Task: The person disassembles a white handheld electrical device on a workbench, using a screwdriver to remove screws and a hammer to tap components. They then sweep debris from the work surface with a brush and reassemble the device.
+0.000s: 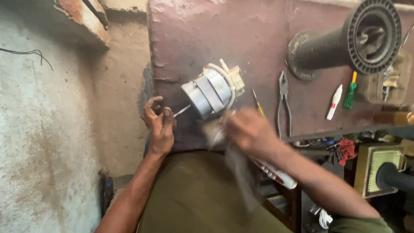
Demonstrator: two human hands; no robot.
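Left hand [159, 125] sits at the near left edge of the worktop [258, 34], fingers curled shut around the thin metal shaft [182, 111] that sticks out of the small electric motor [211, 91]. Right hand [249, 129] is motion-blurred just below the motor; it looks closed on a pale, blurred rag [215, 131], but what exactly it grips cannot be told.

Largest to smallest:
- Worktop: worn dark maroon slab, scuffed pale in patches, filling the upper middle of the view. Rough plastered wall [43, 129] off to its left.
- Black plastic tube [345, 43] with a wide ribbed, flanged mouth, lying at far right of the worktop, well apart from both hands.
- Motor: silver-grey cylindrical body lying on its side on the worktop, shaft end pointing toward the left hand, cream plastic fitting and white tubing at the far end. Right hand close below it.
- Pliers [283, 101], dark handles, flat on the worktop right of the motor.
- White tube with a nozzle [334, 102], right of the pliers.
- Green-handled screwdriver [350, 95] with a yellow tip end, just beside the white tube.
- Slim yellow-handled tool [258, 104] between motor and pliers, partly hidden by the right hand.
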